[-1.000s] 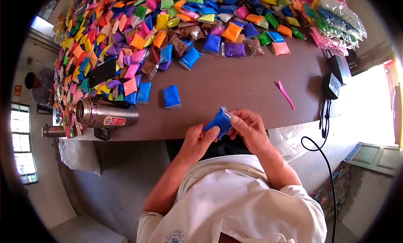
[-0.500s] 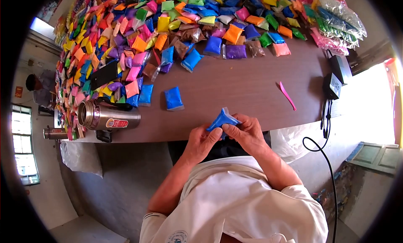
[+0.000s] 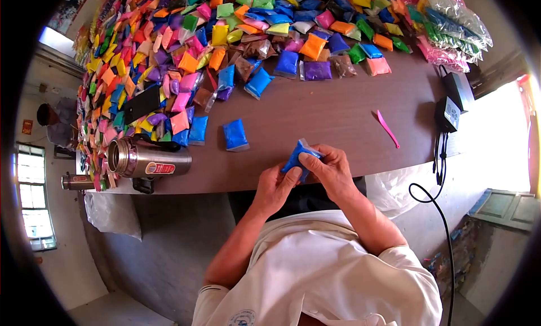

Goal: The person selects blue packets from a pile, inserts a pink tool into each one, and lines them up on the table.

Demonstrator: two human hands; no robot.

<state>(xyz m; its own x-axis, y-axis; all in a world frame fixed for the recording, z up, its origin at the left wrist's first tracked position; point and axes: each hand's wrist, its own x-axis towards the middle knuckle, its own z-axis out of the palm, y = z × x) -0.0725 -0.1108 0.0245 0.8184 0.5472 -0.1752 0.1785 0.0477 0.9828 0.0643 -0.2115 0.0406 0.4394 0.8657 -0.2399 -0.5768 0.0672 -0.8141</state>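
Between my two hands, just over the table's front edge, is a small blue clear-plastic packet [image 3: 295, 160] of soft material. My left hand [image 3: 275, 186] grips its lower left side, thumb on top. My right hand [image 3: 332, 167] pinches it from the right, the thumb pressed across its face; the fingers beneath are partly hidden. Another blue packet [image 3: 235, 135] lies flat on the table to the left of my hands. Off to the right rests a pink plastic knife [image 3: 386, 129].
A heap of colourful packets [image 3: 225, 39] covers the table's back and left. A steel flask [image 3: 149, 158] lies at the left front, near a black phone [image 3: 142, 104]. Black power adapters [image 3: 449, 113] with cables sit at the right edge. A person [image 3: 59, 123] is at far left.
My right thumb has shifted up and over the packet, which is now turned more upright and pressed together. The whole view has moved slightly.
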